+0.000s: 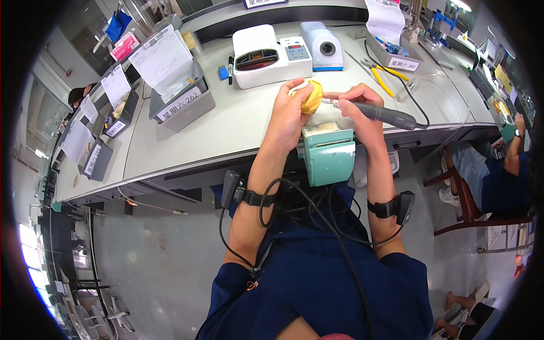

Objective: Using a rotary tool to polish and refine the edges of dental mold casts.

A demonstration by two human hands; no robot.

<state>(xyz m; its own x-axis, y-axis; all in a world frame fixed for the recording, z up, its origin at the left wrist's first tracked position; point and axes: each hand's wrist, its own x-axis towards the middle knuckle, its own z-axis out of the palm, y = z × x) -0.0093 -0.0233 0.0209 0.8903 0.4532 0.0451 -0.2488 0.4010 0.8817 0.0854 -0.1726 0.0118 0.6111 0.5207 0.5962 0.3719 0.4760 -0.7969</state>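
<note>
In my left hand (287, 112) is a small yellow rounded piece that looks like a plaster cast (313, 97), held up above the bench edge. My right hand (367, 118) grips a dark rotary handpiece (386, 115) with a metal nose. Its tip points left and meets or nearly meets the yellow piece; the exact contact is too small to make out. Just below both hands, a green box-like fixture (330, 156) with a pale, worn top juts out from the bench edge. A black cable runs from the handpiece's rear end.
Behind my hands stand a white device with a dark window (266, 59) and a white-and-blue unit (322, 48). Yellow-handled pliers (383, 79) lie to the right. Grey bins with papers (184, 105) line the left. Cables cross my forearms. A person (504, 170) sits at far right.
</note>
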